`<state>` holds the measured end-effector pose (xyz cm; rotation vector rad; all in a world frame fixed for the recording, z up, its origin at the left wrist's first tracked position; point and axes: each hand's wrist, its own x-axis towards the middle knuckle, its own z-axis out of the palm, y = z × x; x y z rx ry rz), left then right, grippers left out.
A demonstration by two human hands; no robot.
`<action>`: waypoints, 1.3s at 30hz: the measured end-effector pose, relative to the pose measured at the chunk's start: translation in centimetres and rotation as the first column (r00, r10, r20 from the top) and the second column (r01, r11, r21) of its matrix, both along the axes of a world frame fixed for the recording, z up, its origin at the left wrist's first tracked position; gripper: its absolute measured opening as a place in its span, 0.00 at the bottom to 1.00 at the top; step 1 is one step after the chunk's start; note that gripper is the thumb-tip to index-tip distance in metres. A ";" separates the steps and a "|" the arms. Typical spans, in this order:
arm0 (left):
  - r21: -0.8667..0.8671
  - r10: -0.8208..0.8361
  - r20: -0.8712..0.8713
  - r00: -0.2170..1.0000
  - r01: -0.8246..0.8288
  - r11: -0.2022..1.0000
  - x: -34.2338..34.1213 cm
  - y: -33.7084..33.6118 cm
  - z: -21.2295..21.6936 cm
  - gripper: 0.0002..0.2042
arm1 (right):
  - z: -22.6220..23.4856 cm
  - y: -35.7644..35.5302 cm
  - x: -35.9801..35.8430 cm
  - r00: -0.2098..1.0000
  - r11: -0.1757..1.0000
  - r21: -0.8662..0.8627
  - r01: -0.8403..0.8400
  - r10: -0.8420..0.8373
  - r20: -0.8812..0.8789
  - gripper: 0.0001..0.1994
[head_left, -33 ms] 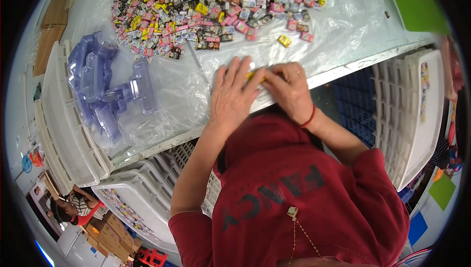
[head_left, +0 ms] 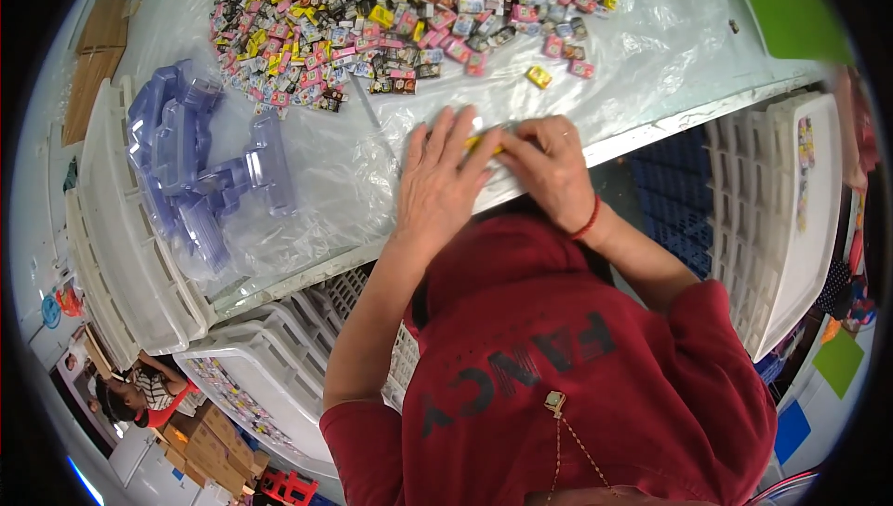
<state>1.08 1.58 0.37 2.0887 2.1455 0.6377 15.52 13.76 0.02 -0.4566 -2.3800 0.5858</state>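
Close to the table's front edge, both my hands meet over a small yellow box (head_left: 479,143), of which only a sliver shows between the fingers. My left hand (head_left: 437,171) lies palm down with its longer fingers stretched forward; the digits nearest my right hand close against the box. The fingertips of my right hand (head_left: 555,166) are pinched together at the box's right end. Just beyond, another yellow box (head_left: 539,77) lies alone on the plastic sheet. Behind it spreads a large heap of small pink, black, white and yellow boxes (head_left: 400,18).
Clear purple-tinted plastic trays (head_left: 181,139) lie piled on the left, upon a transparent sheet (head_left: 339,185). White crates (head_left: 777,218) stand right of the table, with more white crates (head_left: 270,380) below its left edge. A green board (head_left: 791,8) covers the far right corner.
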 end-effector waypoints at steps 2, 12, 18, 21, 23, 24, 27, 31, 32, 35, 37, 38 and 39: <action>-0.036 0.050 0.019 0.999 -0.050 0.998 0.1 -0.2 -0.1 0.27 | -0.1 0.1 0.0 1.000 1.000 0.000 0.005 -0.005 -0.022 0.14; -0.044 0.050 0.054 0.997 -0.048 0.998 -0.1 0.2 0.1 0.27 | -0.1 1.0 0.4 0.998 0.999 -0.020 -0.029 0.030 0.060 0.12; 0.117 0.109 0.080 0.991 -0.118 0.986 0.3 0.9 0.0 0.23 | -0.2 1.3 0.4 0.998 0.996 -0.081 -0.049 0.052 0.037 0.12; 0.178 0.189 0.121 0.974 -0.209 0.962 0.6 1.3 0.2 0.20 | -0.4 1.4 0.5 0.998 0.996 -0.077 -0.043 0.046 0.033 0.12; 0.211 0.107 0.157 0.982 -0.139 0.968 0.6 1.6 0.1 0.17 | -0.5 1.4 0.5 0.999 0.997 -0.066 -0.032 0.034 0.025 0.12; 0.211 0.105 0.156 0.982 -0.137 0.968 0.7 1.6 0.1 0.17 | -0.5 1.4 0.5 0.999 0.997 -0.067 -0.032 0.034 0.023 0.12; 0.215 0.089 0.169 0.982 -0.125 0.969 0.7 1.6 0.3 0.14 | -0.4 1.3 0.3 0.999 0.998 -0.058 -0.034 0.034 0.008 0.12; 0.243 0.039 0.185 0.982 -0.084 0.966 0.4 1.6 0.1 0.12 | -0.5 1.3 0.3 0.999 0.998 -0.056 -0.033 0.033 -0.014 0.11; 0.238 0.028 0.197 0.980 -0.076 0.968 0.3 1.6 0.3 0.11 | -0.5 1.3 0.3 0.999 0.998 -0.056 -0.031 0.030 -0.014 0.11; 0.205 -0.008 0.226 0.974 -0.040 0.978 -0.1 1.8 0.6 0.11 | -0.5 1.3 0.3 1.000 0.998 -0.059 -0.027 0.026 -0.003 0.12; 0.193 -0.030 0.219 0.975 -0.013 0.981 -0.5 1.8 0.9 0.11 | -0.5 1.3 0.3 0.999 0.998 -0.057 -0.031 0.031 -0.008 0.11; 0.184 -0.053 0.215 0.975 0.012 0.983 -0.6 1.9 1.1 0.11 | -0.5 1.3 0.3 1.000 0.998 -0.057 -0.030 0.029 -0.007 0.11; 0.185 -0.054 0.217 0.975 0.013 0.983 -0.8 1.8 1.3 0.11 | -0.5 1.2 0.4 1.000 0.999 -0.045 -0.029 0.028 -0.011 0.11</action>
